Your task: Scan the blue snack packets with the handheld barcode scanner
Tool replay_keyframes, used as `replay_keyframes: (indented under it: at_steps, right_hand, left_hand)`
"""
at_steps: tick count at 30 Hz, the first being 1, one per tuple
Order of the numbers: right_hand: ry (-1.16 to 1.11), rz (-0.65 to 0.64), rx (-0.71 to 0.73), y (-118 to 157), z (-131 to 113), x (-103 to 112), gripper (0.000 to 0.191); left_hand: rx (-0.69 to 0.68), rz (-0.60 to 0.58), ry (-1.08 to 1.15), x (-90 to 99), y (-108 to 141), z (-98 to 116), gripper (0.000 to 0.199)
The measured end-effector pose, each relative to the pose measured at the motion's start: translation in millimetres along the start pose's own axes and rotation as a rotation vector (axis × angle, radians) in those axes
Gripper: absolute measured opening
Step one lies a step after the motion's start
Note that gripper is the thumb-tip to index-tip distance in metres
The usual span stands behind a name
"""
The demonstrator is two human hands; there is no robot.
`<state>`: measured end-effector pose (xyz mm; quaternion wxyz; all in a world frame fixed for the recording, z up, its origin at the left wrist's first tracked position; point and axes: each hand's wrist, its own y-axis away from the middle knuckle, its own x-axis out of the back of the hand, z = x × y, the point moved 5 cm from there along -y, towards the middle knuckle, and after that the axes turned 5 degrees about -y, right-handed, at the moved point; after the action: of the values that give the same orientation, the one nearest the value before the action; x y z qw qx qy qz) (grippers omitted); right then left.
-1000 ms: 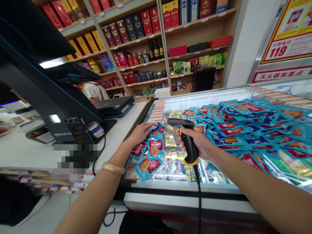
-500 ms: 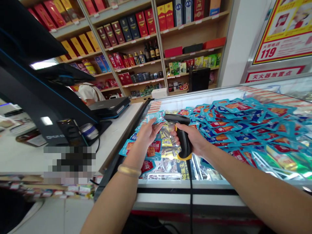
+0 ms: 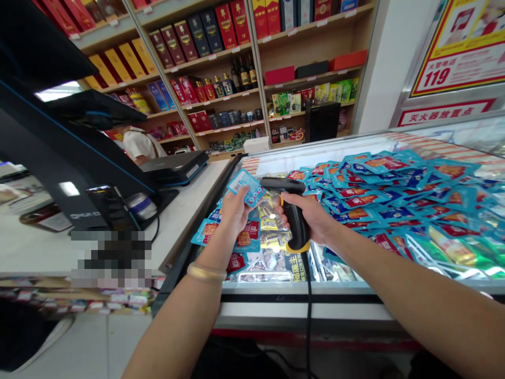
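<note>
My left hand pinches a light-blue snack packet, its barcode side turned up. In my right hand is a black and yellow barcode scanner, gripped by its handle with the head pointing left toward the packet. A cable drops from the scanner's base. Below my left hand, several blue and red snack packets lie on the glass top. To the right spreads a large heap of similar packets. Yellow packages show beneath the glass between my hands.
A glass-topped case spans the front. At left, a white counter carries a dark checkout machine, with a phone against it. Shelves of boxes stand behind. A person in white is partly hidden behind the machine.
My left hand has raised and turned the packet, so its barcode side now shows beside the scanner. The scanner has shifted slightly left, still in my right hand.
</note>
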<state>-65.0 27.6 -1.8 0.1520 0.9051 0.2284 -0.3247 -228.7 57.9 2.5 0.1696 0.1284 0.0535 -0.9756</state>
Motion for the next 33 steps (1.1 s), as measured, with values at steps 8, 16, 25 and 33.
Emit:
replay_keyframes:
  at_steps: [8,16,25,33]
  right_hand:
    - [0.041,-0.004,-0.009,0.8,2.2,-1.8,0.015]
    - [0.093,-0.001,-0.017,-2.3,4.5,1.6,0.018]
    - [0.085,-0.002,-0.025,-1.4,5.2,0.6,0.018]
    - [-0.032,0.081,0.073,8.6,-31.6,8.0,0.023]
  left_hand:
    - [-0.154,-0.121,-0.441,-7.4,2.8,-8.0,0.026]
    - [-0.249,-0.147,-0.719,-15.3,9.9,2.2,0.016]
    - [-0.241,-0.173,-0.67,-15.0,10.1,-3.0,0.01]
    - [-0.408,-0.085,-0.786,-22.8,3.7,11.3,0.01]
